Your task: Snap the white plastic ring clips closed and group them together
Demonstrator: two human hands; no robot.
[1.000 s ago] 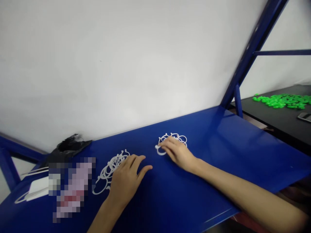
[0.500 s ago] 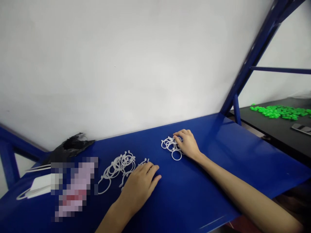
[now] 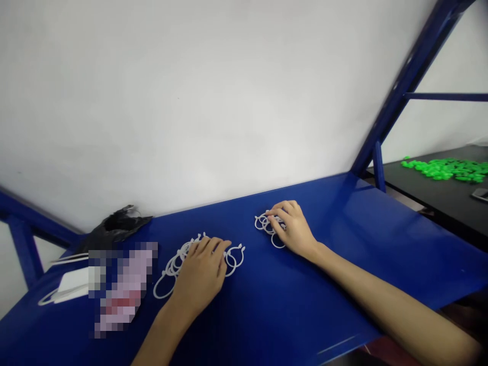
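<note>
White rings with small knobbed ends lie in two groups on the blue table (image 3: 282, 295). Over the larger pile of rings (image 3: 172, 265), on the left, my left hand (image 3: 202, 269) is palm down with its fingers stretched out, hiding part of it. Two overlapping rings (image 3: 235, 256) show just right of its fingers. My right hand (image 3: 292, 229) rests on the smaller group of rings (image 3: 262, 221), fingers loosely bent, thumb a little apart from the index finger. What lies beneath its palm is hidden.
Left of the large pile are a blurred-out pink packet (image 3: 133, 279), a white folded item (image 3: 74, 283) with a loop, and a black plastic bag (image 3: 118, 226). Blue frame bars (image 3: 396, 101) rise at the right. Green pieces (image 3: 446, 169) lie on a black table (image 3: 427, 195) beyond.
My left hand has moved left onto the large pile, uncovering two rings at its right. My right hand stays at the smaller group, covering slightly more of it. The view has shifted slightly.
</note>
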